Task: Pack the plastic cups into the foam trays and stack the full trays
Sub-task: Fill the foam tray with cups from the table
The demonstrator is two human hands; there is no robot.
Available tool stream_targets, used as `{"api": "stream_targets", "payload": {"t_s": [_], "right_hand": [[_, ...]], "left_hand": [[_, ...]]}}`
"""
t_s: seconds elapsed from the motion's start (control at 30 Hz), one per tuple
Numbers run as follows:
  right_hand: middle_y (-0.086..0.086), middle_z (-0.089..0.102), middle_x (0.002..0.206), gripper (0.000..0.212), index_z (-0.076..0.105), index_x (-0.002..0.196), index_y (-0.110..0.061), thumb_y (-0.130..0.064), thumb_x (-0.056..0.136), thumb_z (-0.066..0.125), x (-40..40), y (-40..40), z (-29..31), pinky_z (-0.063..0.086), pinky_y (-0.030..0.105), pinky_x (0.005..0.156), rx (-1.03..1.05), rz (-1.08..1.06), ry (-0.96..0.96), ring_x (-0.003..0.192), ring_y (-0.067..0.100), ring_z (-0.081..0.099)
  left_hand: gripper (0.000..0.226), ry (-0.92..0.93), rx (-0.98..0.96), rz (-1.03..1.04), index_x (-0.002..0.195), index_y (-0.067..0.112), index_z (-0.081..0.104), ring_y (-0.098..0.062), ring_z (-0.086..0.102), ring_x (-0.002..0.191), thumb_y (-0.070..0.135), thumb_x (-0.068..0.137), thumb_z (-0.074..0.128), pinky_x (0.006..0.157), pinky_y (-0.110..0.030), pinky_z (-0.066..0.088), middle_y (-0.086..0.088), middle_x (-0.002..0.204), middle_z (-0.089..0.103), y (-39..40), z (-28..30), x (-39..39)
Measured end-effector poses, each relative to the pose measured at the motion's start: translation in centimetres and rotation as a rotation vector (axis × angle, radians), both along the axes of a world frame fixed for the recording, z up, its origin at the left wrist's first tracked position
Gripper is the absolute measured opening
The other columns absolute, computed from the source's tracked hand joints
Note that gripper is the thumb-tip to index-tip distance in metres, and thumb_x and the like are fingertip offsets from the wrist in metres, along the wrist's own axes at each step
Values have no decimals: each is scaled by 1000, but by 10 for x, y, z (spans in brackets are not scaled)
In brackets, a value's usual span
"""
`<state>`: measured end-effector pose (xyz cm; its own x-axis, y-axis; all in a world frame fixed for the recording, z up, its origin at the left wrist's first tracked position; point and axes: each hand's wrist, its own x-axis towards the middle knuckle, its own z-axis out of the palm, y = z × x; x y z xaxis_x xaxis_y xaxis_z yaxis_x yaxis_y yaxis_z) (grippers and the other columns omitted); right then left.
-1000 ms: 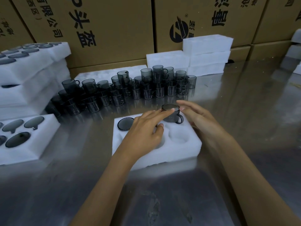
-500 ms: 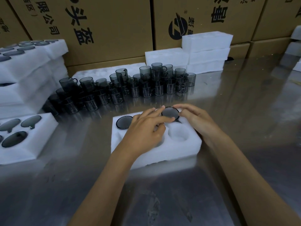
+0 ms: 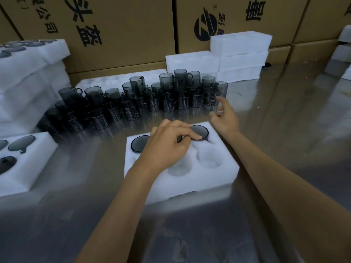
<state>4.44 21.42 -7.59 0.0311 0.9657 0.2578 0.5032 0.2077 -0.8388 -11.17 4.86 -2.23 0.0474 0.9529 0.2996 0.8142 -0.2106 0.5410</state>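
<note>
The left hand [image 3: 167,143] lies across the foam tray [image 3: 190,179], its fingertips pressed together on the rim of the cup [image 3: 199,132] sunk in the far right pocket; another cup [image 3: 139,143] sits in the far left pocket. The right hand [image 3: 225,118] hangs empty with fingers apart, between the tray and the loose cups [image 3: 133,101] ranked behind it. To seat the cup well, I would push straight down until the rim is flush with the foam, its handle turned into the notch. Two near pockets show empty; the middle ones are hidden by the hand. The worktop [image 3: 284,130] lies bare to the right, giving room, while foam stacks [image 3: 239,56] and a part-filled tray [image 3: 28,164] close the back and left.
</note>
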Motion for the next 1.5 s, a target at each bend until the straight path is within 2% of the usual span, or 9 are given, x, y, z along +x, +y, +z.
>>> {"api": "stream_targets", "payload": {"t_s": [0.17, 0.33, 0.5, 0.73, 0.9, 1.07, 1.2, 1.37, 1.5], "right_hand": [[16, 45, 138, 71, 25, 156, -33, -26, 93, 58, -7, 38, 0, 39, 45, 106, 2, -45, -237, 131, 34, 42], [17, 45, 134, 48, 43, 138, -21, -24, 92, 58, -11, 53, 0, 40, 50, 106, 16, -119, -377, 127, 36, 42], [15, 53, 119, 27, 49, 109, -13, -16, 86, 64, -5, 48, -2, 40, 42, 99, 64, -145, -186, 113, 35, 49], [0, 56, 82, 27, 46, 81, -16, -16, 79, 73, 7, 2, -5, 35, 22, 55, 2, -168, 83, 78, 21, 51], [10, 61, 88, 34, 44, 71, -15, -15, 77, 77, 21, -49, -4, 41, 14, 60, 17, -173, 195, 70, 18, 54], [-1, 52, 80, 38, 41, 76, -19, -20, 73, 80, 27, -87, 0, 41, 18, 59, 6, -119, 370, 64, 10, 48], [-8, 53, 81, 42, 38, 89, -27, -24, 74, 77, 29, -112, 11, 45, 13, 56, 49, -138, 689, 62, 0, 58], [-27, 58, 84, 47, 42, 103, -33, -34, 72, 78, 17, -132, 42, 45, 13, 68, 288, 4, 431, 77, -2, 61], [-12, 58, 97, 42, 46, 105, -33, -41, 76, 74, 3, -151, 54, 49, 23, 73, 457, 101, 129, 88, 9, 60]], "left_hand": [[29, -12, 90, 28, 110, 32, 74, -10, 47, 106, 15, 94, 56, 98, -35, 35, 15, 109, 67, 3, -8, 1], [27, -27, 102, 27, 109, 30, 74, -9, 47, 106, 15, 93, 58, 100, -36, 37, 15, 109, 67, 3, -9, -1], [24, -24, 90, 26, 107, 27, 75, -11, 48, 110, 15, 95, 57, 103, -39, 37, 17, 116, 66, 2, -9, -1], [25, -29, 82, 31, 109, 25, 74, -11, 47, 114, 14, 95, 56, 105, -42, 37, 18, 121, 66, -2, -8, 0], [29, -89, 75, 41, 112, 29, 73, -8, 50, 116, 13, 94, 57, 105, -40, 41, 20, 114, 66, -6, -8, 0], [30, -195, 68, 112, 108, 37, 72, 3, 52, 69, 16, 93, 57, 66, -26, 40, 25, 75, 55, -11, -8, 1], [29, -227, 64, 113, 108, 37, 71, -5, 44, 48, 17, 95, 55, 54, -25, 32, 18, 57, 57, -20, -6, 3], [42, 70, 159, 41, 132, 39, 57, -4, 49, 96, 33, 92, 63, 80, -21, 38, 26, 97, 59, -38, 1, 9], [50, 32, 306, 65, 125, 38, 50, -3, 44, 88, 47, 80, 70, 76, -7, 30, 21, 98, 64, -46, 6, 18]]}}
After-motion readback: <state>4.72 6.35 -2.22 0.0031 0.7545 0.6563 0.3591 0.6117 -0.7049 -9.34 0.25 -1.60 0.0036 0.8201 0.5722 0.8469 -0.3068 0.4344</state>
